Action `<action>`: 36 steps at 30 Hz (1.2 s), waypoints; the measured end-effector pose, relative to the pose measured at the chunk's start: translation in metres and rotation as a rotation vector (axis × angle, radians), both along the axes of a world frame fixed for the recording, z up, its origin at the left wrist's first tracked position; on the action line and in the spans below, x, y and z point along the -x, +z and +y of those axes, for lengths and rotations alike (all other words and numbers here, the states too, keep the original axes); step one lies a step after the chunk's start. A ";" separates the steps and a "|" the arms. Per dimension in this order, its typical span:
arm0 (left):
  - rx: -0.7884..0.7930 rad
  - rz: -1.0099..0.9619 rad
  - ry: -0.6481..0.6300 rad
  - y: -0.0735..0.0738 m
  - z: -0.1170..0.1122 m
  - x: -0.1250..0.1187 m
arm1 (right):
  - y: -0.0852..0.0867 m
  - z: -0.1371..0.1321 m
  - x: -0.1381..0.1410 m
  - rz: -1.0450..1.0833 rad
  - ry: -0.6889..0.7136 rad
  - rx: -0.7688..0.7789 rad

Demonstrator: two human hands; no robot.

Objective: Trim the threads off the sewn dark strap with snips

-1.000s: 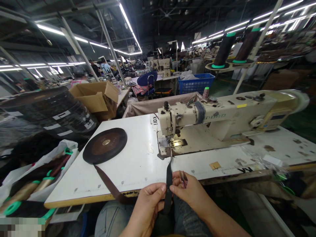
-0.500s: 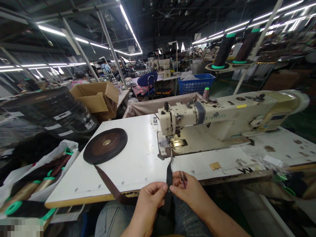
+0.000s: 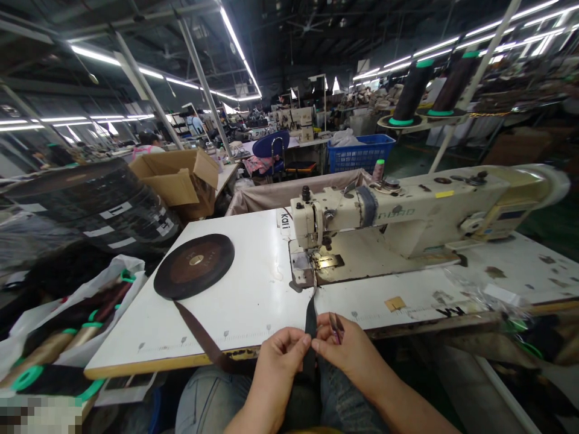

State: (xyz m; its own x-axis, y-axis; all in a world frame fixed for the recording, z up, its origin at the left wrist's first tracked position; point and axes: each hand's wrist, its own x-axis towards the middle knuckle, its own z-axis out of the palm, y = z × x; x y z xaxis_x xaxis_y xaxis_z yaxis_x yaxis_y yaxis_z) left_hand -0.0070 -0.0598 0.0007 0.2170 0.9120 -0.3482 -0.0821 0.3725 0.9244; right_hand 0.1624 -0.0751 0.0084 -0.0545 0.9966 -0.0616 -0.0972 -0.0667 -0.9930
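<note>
A long factory hall fills the upper frame, with tube lights running back over rows of sewing stations, a blue crate [image 3: 359,154] and an open cardboard box [image 3: 178,178] at upper left of centre. The white bench [image 3: 253,289] spans the middle of the frame; its near edge runs just above the hands, its left corner ends at lower left beside a plastic bag of thread cones [image 3: 67,325], and bare room lies between the tape roll and the machine. The surface is scuffed, with printed ruler marks along the near edge and scraps of tape to the right. The cream sewing machine [image 3: 407,217] stands centre right, a faded name on its arm that I cannot read and a label reading "kai" just left of its head. A flat brown tape roll [image 3: 194,266] lies centre left, its brown tape [image 3: 203,340] trailing over the near edge. A dark strap [image 3: 310,322] hangs from the needle area down past the edge. At bottom centre the left hand [image 3: 275,367] pinches this strap, touching the right hand [image 3: 350,352], which pinches it too and holds small snips [image 3: 336,328].
</note>
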 end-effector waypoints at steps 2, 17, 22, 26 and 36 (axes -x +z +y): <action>-0.027 0.019 0.025 0.000 0.002 0.002 | -0.001 -0.001 -0.001 0.002 -0.001 -0.015; 0.096 -0.108 -0.033 0.007 -0.006 0.001 | -0.004 -0.016 -0.006 -0.039 0.011 0.090; 0.124 -0.025 -0.031 0.008 -0.006 0.004 | -0.005 -0.023 -0.007 -0.009 0.022 0.099; 0.133 -0.004 -0.007 0.008 -0.006 0.004 | -0.012 -0.028 -0.009 0.022 0.024 0.102; 0.147 -0.016 -0.006 0.006 -0.006 0.004 | -0.005 -0.025 -0.007 0.030 0.030 0.114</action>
